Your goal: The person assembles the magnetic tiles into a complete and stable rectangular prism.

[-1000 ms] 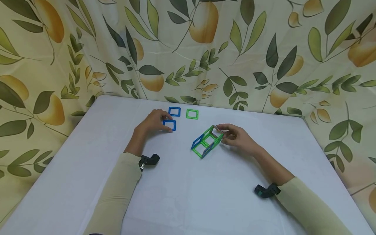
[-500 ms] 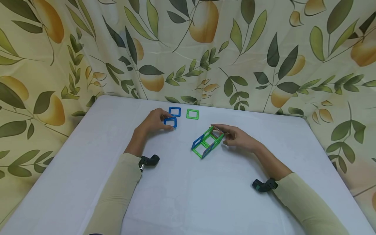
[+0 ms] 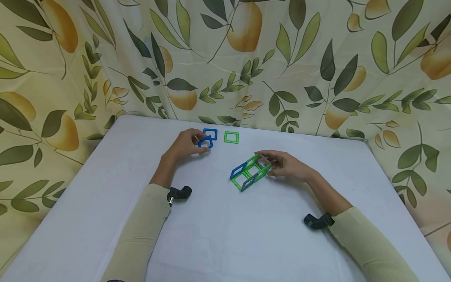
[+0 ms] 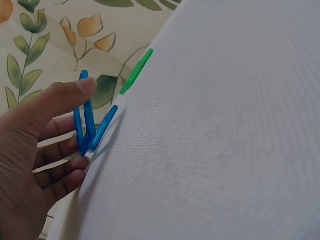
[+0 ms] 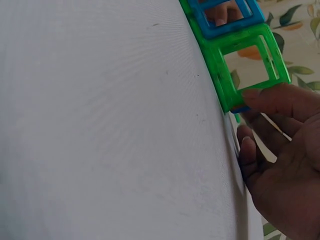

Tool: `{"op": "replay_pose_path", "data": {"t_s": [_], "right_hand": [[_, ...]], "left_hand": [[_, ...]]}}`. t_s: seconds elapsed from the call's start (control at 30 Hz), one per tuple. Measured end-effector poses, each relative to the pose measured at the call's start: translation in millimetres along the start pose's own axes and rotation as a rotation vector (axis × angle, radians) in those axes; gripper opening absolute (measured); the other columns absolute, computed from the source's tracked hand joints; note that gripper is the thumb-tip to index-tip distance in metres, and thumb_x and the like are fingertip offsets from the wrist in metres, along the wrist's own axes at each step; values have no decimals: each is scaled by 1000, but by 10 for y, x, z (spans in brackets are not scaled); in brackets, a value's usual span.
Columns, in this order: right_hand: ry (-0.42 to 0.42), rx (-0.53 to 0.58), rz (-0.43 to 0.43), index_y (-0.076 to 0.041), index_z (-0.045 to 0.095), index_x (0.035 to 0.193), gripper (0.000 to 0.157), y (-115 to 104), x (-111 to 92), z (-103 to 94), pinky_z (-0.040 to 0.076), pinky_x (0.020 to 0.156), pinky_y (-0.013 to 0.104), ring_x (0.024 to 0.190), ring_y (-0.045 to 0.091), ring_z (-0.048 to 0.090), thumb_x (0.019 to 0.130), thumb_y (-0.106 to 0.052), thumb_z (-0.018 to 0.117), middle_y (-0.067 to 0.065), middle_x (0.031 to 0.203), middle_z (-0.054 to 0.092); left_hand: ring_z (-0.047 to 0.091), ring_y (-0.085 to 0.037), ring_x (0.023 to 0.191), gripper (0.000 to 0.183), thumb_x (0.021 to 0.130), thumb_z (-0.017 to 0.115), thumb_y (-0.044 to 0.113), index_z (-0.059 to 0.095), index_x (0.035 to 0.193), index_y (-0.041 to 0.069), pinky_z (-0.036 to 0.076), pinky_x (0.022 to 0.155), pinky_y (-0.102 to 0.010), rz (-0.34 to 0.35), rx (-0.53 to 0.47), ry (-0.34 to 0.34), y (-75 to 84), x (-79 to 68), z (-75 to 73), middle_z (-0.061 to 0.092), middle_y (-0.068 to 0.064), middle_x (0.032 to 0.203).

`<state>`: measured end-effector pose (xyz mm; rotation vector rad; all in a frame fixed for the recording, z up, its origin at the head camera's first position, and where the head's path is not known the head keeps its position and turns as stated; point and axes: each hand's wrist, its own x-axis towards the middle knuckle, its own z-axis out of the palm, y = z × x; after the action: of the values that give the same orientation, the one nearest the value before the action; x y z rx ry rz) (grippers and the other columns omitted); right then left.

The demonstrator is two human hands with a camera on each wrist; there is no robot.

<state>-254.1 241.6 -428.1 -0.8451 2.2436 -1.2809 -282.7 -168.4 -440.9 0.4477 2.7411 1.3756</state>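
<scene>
My left hand (image 3: pixel 184 144) pinches a blue square magnetic tile (image 4: pixel 89 117) between thumb and fingers, tilted up from the table. Just behind it a second blue tile (image 3: pixel 210 129) lies flat, its near part overlapped by the held one in the head view. My right hand (image 3: pixel 290 166) grips the far right end of an open-topped box of green and blue magnetic tiles (image 3: pixel 262 172). Its thumb presses a green side tile (image 5: pixel 216 65) near the corner, and the other fingers reach behind the end panel. That end panel is partly hidden by the hand.
A green tile (image 3: pixel 225 137) lies flat near the back edge of the white table (image 3: pixel 225 235), right of the blue tile. A patterned cloth (image 3: pixel 218 78) hangs directly behind the table. Dark wrist cameras (image 3: pixel 318 222) sit at both sleeves.
The left hand has tilted its blue tile and moved it slightly back, towards the flat blue one. The right hand has closed in on the box's end, and the box has shifted slightly.
</scene>
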Motion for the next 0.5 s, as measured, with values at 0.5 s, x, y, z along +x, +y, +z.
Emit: {"op": "replay_pose_path", "data": {"t_s": [0.5], "right_hand": [[42, 34, 37, 1, 59, 145, 67, 63, -41, -52, 46, 93, 26, 115, 31, 52, 83, 4, 84, 19, 139, 60]], "left_hand": [[64, -27, 105, 53, 85, 89, 25, 65, 127, 4, 54, 95, -40, 28, -85, 56, -47, 10, 3, 67, -12, 119]]}}
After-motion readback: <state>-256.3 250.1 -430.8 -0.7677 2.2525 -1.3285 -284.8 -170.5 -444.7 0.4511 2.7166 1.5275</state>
